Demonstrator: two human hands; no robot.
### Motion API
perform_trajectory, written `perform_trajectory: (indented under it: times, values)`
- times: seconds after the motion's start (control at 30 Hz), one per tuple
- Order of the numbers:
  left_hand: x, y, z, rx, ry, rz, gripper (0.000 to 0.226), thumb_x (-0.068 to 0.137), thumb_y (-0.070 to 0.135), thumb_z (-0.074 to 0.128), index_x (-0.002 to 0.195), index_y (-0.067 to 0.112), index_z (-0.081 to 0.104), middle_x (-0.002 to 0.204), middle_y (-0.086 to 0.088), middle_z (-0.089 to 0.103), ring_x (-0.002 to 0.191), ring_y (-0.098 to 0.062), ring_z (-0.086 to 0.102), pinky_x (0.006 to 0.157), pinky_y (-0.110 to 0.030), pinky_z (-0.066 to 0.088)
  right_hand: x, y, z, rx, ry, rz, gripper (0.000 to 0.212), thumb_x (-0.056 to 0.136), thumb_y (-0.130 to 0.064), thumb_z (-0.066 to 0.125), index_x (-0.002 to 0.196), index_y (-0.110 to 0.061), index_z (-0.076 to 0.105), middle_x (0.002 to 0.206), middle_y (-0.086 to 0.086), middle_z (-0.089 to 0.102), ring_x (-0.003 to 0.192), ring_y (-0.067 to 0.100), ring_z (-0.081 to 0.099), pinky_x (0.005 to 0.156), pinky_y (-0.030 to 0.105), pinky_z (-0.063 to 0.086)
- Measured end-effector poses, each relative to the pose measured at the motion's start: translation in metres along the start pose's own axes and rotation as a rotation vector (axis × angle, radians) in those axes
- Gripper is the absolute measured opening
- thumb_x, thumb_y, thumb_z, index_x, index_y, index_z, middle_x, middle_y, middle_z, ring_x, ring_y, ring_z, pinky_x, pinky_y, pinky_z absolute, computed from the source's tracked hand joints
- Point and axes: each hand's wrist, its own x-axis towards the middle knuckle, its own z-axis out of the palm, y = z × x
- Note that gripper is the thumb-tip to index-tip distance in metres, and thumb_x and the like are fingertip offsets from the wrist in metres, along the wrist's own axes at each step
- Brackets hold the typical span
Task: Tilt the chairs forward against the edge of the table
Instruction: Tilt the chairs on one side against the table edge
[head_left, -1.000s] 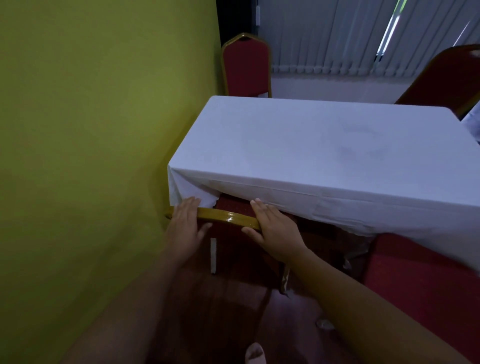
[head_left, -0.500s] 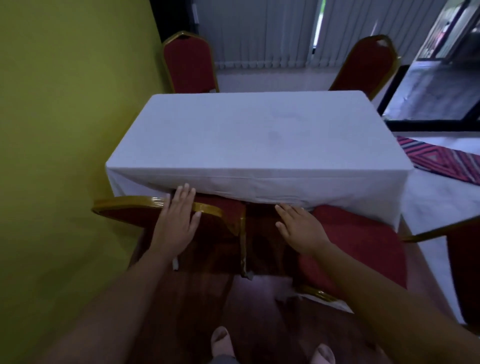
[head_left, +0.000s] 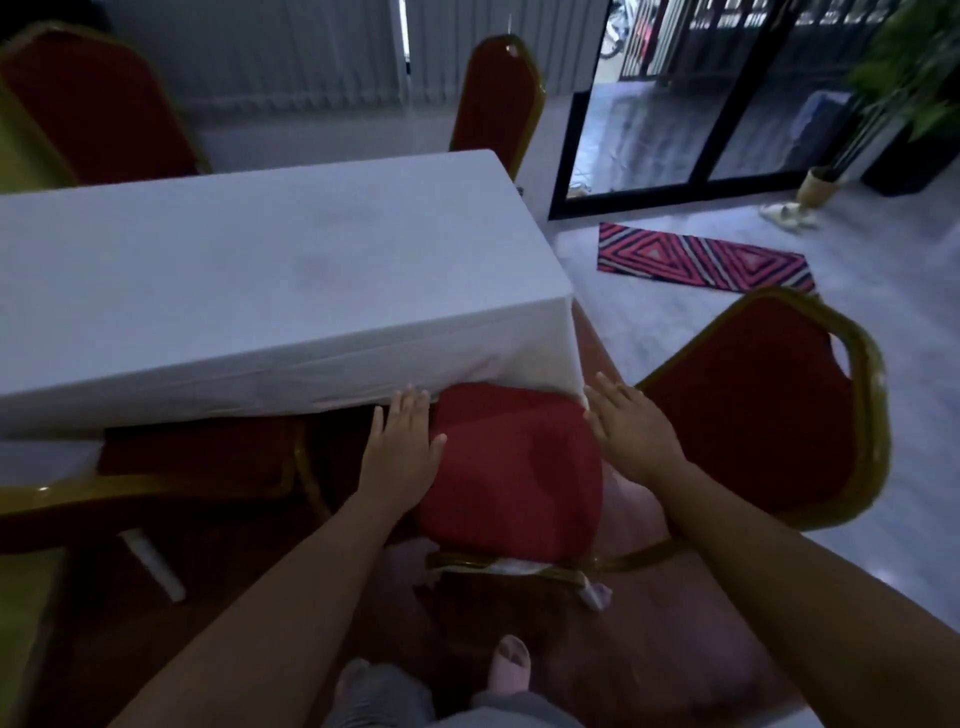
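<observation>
A table under a white cloth fills the left centre. At its near left edge a red chair with a gold frame leans tilted, its top tucked under the cloth. A second red chair sits at the near right corner, its seat cushion partly under the cloth and its backrest off to the right. My left hand lies flat on the cushion's left edge, fingers apart. My right hand is spread at the cushion's right edge, between seat and backrest. Neither hand grips anything.
Two more red chairs stand at the far side, one at the left and one at the right corner. A striped rug, sandals, a potted plant and a glass sliding door lie to the right.
The view has swung right. My left hand came off the tilted left chair's gold frame, and both hands now sit at the sides of the second chair's seat cushion.
</observation>
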Motion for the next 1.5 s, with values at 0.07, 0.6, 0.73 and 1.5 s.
perform_trajectory:
  times: [0.07,0.6,0.73,1.5]
  values:
    - [0.015,0.031,0.012,-0.002,-0.035,0.044,0.064,0.099,0.04,0.036,0.15,0.007,0.014,0.159,-0.014,0.013,0.147,-0.025,0.011,0.119,-0.044,0.008,-0.002,0.024,-0.005,0.006,-0.002,0.052,0.046,0.098,-0.031,0.042,0.14,-0.012,0.044,0.152,0.013,0.035,0.133,0.032,0.038,0.111,0.045,0.029]
    - [0.054,0.239,0.082,-0.192,-0.16,0.331,0.066,0.099,0.042,0.033,0.15,0.006,0.01,0.159,-0.015,0.013,0.147,-0.027,0.01,0.118,-0.046,0.008,-0.024,0.177,-0.051,-0.159,0.025,0.272,0.048,0.101,-0.037,0.032,0.145,-0.019,0.036,0.157,0.005,0.026,0.141,0.028,0.027,0.115,0.044,0.019]
    - [0.051,0.285,0.084,-0.243,-0.168,0.379,0.068,0.099,0.048,0.028,0.15,0.007,0.009,0.159,-0.015,0.012,0.147,-0.027,0.008,0.119,-0.046,0.007,-0.028,0.219,-0.069,-0.195,0.041,0.258,0.049,0.101,-0.038,0.031,0.145,-0.019,0.036,0.155,0.005,0.029,0.141,0.028,0.027,0.115,0.044,0.022]
    - [0.049,0.451,0.09,-0.444,-0.193,0.462,0.106,0.082,0.061,0.051,0.145,0.016,-0.021,0.158,-0.003,-0.016,0.145,-0.014,-0.019,0.119,-0.038,-0.012,0.01,0.337,-0.092,0.204,0.065,0.097,0.056,0.094,-0.056,0.021,0.144,-0.034,0.036,0.149,-0.01,0.041,0.137,0.022,0.033,0.108,0.043,0.031]
